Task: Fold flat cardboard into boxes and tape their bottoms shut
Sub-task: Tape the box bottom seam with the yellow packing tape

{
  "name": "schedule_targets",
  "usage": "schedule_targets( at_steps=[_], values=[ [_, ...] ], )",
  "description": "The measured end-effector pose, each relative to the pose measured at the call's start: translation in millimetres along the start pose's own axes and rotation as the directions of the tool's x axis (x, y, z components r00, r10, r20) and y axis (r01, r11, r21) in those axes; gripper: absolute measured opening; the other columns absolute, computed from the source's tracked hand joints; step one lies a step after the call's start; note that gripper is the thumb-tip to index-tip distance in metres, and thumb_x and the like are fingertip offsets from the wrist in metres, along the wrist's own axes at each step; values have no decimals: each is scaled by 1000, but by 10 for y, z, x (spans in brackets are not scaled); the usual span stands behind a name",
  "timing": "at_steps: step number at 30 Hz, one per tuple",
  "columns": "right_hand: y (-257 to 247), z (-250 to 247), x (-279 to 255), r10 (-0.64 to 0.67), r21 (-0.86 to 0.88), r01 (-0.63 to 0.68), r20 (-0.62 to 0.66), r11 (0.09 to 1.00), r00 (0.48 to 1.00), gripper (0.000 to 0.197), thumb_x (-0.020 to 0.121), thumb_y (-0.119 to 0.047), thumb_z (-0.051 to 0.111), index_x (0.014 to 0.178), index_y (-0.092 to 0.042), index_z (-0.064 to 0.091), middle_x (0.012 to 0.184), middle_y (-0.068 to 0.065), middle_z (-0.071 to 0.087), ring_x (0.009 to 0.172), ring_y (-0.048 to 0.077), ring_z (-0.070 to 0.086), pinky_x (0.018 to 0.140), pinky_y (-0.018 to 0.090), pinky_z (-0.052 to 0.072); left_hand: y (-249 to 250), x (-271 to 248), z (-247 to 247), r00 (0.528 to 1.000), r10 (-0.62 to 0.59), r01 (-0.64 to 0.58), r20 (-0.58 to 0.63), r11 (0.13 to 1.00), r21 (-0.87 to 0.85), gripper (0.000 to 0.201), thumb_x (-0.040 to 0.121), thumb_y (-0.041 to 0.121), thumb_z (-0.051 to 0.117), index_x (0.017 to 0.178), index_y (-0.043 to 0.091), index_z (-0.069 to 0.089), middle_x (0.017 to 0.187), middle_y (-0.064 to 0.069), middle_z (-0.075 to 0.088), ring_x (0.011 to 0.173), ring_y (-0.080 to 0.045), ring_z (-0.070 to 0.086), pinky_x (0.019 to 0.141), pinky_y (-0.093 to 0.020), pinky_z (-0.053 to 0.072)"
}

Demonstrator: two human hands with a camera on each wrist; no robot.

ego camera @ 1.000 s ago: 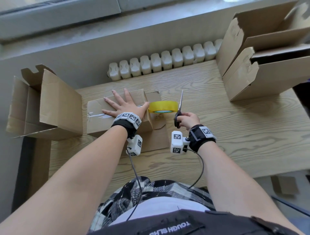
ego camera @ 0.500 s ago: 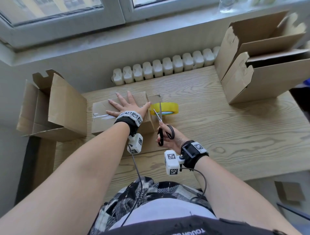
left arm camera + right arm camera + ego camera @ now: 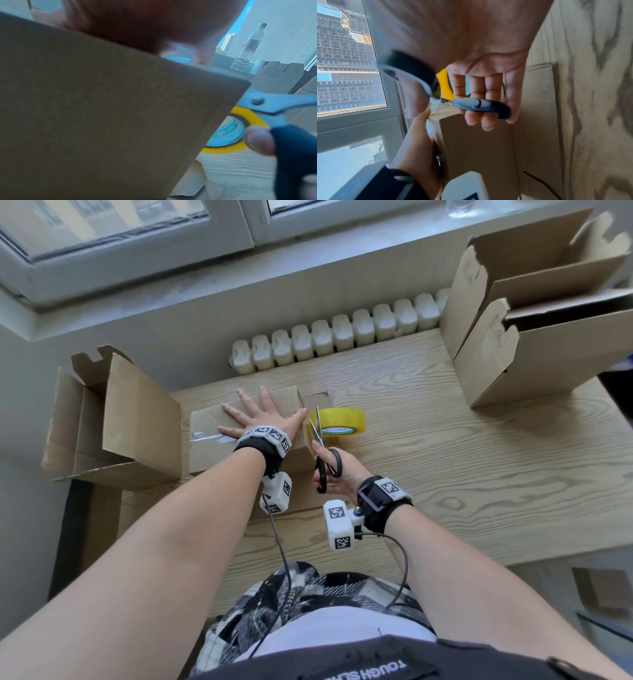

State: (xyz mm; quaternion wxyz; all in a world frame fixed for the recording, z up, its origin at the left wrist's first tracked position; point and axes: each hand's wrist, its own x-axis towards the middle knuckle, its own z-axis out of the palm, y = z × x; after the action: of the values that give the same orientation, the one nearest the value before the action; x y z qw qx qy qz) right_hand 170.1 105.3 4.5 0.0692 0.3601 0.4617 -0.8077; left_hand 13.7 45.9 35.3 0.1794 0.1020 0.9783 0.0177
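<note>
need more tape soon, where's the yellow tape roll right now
In the head view the yellow tape roll lies flat on the wooden table, just right of the brown cardboard box, behind the open black-handled scissors.

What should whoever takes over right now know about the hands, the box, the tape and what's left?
Left hand: flat, fingers spread, pressing the taped box down.
Right hand: grips the scissors, blades open at the box's right edge beside the yellow tape roll.
Done: clear tape lies across the box bottom.
Left: snip the tape, smooth the end. Three folded boxes stand at the table's sides; their bottoms aren't visible.
</note>
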Motion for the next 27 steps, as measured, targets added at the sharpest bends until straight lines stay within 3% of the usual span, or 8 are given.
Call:
schedule_targets(
  at_steps=[11, 15, 18, 23, 27],
  values=[
    [-95, 66, 207, -23, 54, 23, -12, 998, 1000, 33, 89, -41, 69, 92, -15, 49, 58, 5, 51, 41, 15, 45, 42, 21, 44, 21, 31, 26, 1000, -6, 6, -8, 1000, 22, 109, 72, 89, 33, 156, 33, -7, 162, -10, -22, 143, -50, -22, 104, -79, -4],
    [-86, 62, 260, -13, 56, 15, -24, 998, 1000, 32, 89, -39, 70, 94, -14, 51, 54, 2, 50, 39, 12, 44, 41, 20, 43, 35, 5, 0, 1000, -12, 13, -14, 1000, 21, 107, 75, 85, 38, 156, 32, -7, 161, -11, -23, 143, -49, -22, 106, -78, -5],
    [-87, 44, 290, -9, 59, 11, -45, 998, 999, 30, 89, -38, 70, 90, -13, 52, 56, 3, 49, 38, 12, 43, 40, 19, 42, 71, -10, -18, 999, -23, 23, -25, 1000, 16, 108, 75, 79, 45, 157, 27, -5, 162, -14, -20, 145, -46, -20, 107, -76, -4],
    [-137, 40, 331, 11, 86, -3, -93, 996, 996, 28, 90, -32, 70, 83, -14, 49, 53, 6, 48, 36, 13, 40, 41, 17, 40, 241, -50, -89, 1000, -6, 6, -5, 999, 43, 115, 78, 64, 55, 156, 7, -7, 163, -15, -15, 149, -41, -12, 111, -73, 5],
    [-149, -37, 366, 2, 109, 13, -139, 994, 990, 27, 90, -28, 71, 92, -11, 49, 57, 8, 46, 34, 12, 42, 45, 20, 40, 324, -67, -88, 998, -2, -2, 61, 997, 75, 115, 78, 41, 65, 154, 8, -14, 161, -15, -20, 146, -46, -17, 108, -76, 5]
  ],
)
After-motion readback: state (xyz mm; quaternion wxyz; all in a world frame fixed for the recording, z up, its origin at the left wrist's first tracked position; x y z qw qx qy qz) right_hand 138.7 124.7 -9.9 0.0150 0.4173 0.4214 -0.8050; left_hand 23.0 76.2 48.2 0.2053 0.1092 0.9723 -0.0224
